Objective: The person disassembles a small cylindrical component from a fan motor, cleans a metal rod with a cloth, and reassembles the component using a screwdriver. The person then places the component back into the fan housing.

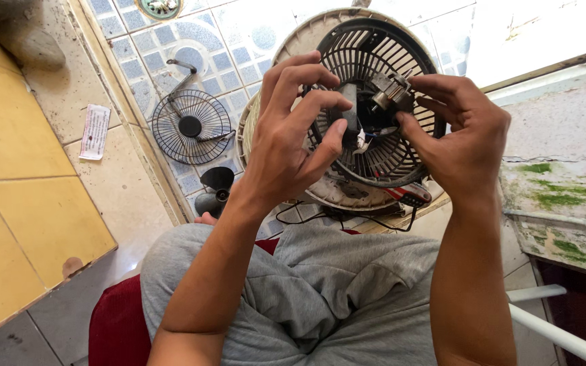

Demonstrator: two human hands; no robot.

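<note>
I hold a round fan housing up in front of me, with its black plastic rear grille set in a cream outer ring. My left hand grips the grille's left side, fingers curled over the dark hub. My right hand holds the right side, its fingertips on the small metal motor at the centre. Thin wires hang below the motor, and a black cable trails under the housing.
On the patterned blue tile floor lie a black wire fan guard and a black fan blade. A paper slip rests on the beige tiles to the left. A mossy concrete ledge stands at right, with white pipes below.
</note>
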